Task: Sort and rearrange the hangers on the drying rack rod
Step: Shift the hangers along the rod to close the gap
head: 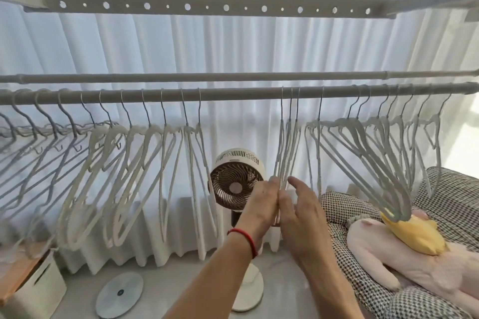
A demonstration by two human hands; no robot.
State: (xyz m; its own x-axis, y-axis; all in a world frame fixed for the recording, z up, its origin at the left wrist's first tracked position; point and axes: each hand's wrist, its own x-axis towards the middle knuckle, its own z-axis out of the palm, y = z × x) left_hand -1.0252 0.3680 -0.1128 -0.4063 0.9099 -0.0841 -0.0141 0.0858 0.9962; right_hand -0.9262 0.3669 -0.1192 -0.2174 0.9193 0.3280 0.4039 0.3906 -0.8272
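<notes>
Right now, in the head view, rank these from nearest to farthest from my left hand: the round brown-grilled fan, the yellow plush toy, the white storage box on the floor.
From the left hand:
1. Round brown-grilled fan, just left of it.
2. Yellow plush toy, off to the right.
3. White storage box, far lower left.

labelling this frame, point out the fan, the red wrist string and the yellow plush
fan [234, 185]: head view, centre of the grille
red wrist string [246, 237]: head view, band across the wrist
yellow plush [417, 235]: head view, middle of its body
</notes>
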